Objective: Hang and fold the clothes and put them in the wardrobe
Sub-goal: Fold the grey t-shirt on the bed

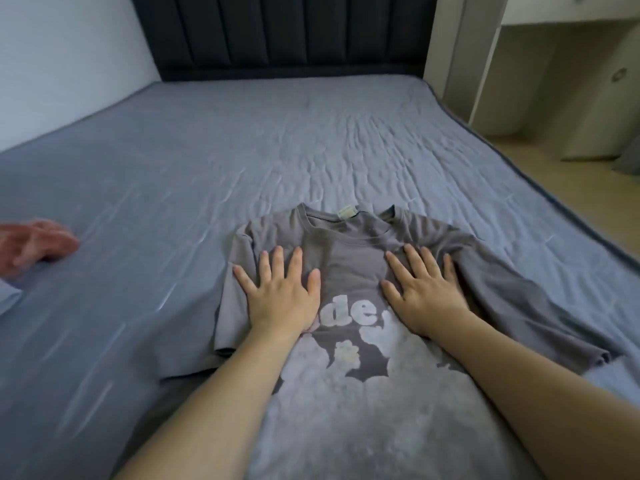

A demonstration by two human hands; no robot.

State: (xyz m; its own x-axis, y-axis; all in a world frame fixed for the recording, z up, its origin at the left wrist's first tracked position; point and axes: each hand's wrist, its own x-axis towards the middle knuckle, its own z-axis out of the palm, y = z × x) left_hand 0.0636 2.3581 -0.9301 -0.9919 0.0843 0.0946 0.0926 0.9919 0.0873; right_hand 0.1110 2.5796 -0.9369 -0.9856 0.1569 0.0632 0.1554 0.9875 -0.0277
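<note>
Blue-sheeted bed (pixel 242 140), dark headboard (pixel 287 32)

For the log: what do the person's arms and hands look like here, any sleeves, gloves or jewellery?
Both forearms are bare as far as the frame shows, with no sleeve in view. The left hand and right hand wear no gloves, and no rings, watch or bracelets show. Nails are short and look unpainted.
</note>
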